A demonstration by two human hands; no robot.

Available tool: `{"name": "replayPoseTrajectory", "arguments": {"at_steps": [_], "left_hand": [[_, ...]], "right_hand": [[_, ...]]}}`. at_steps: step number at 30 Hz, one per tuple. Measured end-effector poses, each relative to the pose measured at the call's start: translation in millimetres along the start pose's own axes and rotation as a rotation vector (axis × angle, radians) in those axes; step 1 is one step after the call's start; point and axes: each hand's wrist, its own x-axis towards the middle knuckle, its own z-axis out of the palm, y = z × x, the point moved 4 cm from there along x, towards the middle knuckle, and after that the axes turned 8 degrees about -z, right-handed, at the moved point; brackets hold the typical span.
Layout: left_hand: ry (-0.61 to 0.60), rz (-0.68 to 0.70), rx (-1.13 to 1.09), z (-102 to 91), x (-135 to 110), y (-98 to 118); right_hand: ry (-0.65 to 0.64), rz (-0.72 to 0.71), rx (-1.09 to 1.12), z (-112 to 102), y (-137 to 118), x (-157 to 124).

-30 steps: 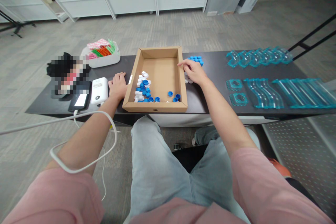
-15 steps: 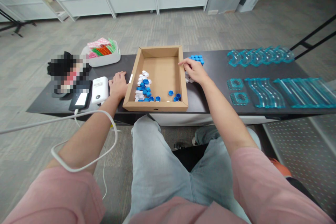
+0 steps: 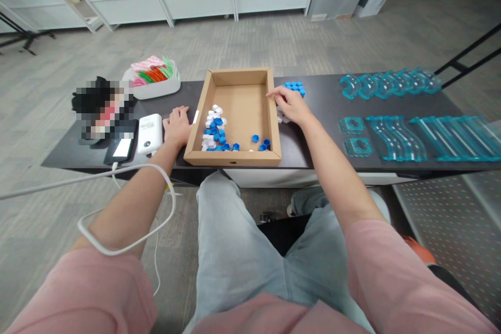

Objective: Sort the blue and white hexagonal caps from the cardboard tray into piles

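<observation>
Right of box (image 3: pixel 242 102), right hand (image 3: pixel 293 106) curled, hold unclear, blue pieces (image 3: pixel 294 86) just beyond fingertips; left hand (image 3: pixel 177 125) flat, empty, opposite side.

The left hand (image 3: pixel 177 125) lies flat, palm down, fingers together, its bare forearm (image 3: pixel 136 198) stretched straight ahead. The right hand (image 3: pixel 289 106) reaches farther out, knuckles up, fingers curled and the forefinger pointing left. Whether its fingertips pinch anything is hard to tell.

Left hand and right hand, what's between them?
The box, holding blue and white pieces, sits between the left hand and right hand, seen in the head view.
</observation>
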Motion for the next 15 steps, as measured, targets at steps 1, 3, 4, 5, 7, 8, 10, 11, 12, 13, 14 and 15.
{"name": "replayPoseTrajectory", "arguments": {"at_steps": [1, 3, 4, 5, 7, 8, 10, 11, 12, 13, 14, 15], "left_hand": [[0.002, -0.002, -0.004, -0.3, -0.2, 0.2], [0.007, -0.005, -0.012, -0.6, -0.2, 0.5], [0.008, -0.006, -0.015, -0.7, -0.1, 0.6], [0.009, -0.005, -0.019, -0.7, 0.1, 0.7], [0.012, -0.003, -0.029, -0.7, 0.7, 0.8], [0.012, -0.003, -0.032, -0.6, 1.0, 0.7], [0.010, -0.005, -0.034, -0.1, 1.5, 0.1], [0.008, -0.006, -0.033, 0.3, 1.7, -0.2], [0.006, -0.007, -0.032, 0.6, 1.9, -0.6], [0.007, -0.006, -0.032, 0.9, 2.0, -0.9], [0.010, -0.005, -0.032, 1.0, 2.1, -1.1], [0.013, -0.003, -0.033, 1.0, 2.2, -1.2]], "right_hand": [[-0.002, 0.002, 0.001, 0.0, 0.5, 0.0], [-0.007, 0.005, 0.008, -0.1, 1.3, -0.2], [-0.009, 0.005, 0.013, -0.2, 1.6, -0.2], [-0.009, 0.004, 0.017, -0.2, 1.8, -0.3], [-0.010, 0.005, 0.023, -0.3, 1.9, -0.5], [-0.009, 0.006, 0.024, -0.3, 1.9, -0.5], [-0.009, 0.004, 0.020, -0.3, 1.8, -0.6], [-0.008, 0.001, 0.019, -0.3, 1.6, -0.5], [-0.007, -0.002, 0.019, -0.2, 1.4, -0.5], [-0.008, -0.005, 0.021, -0.2, 1.3, -0.4], [-0.009, -0.006, 0.023, -0.1, 1.2, -0.4], [-0.010, -0.005, 0.024, -0.1, 1.0, -0.4]]}}
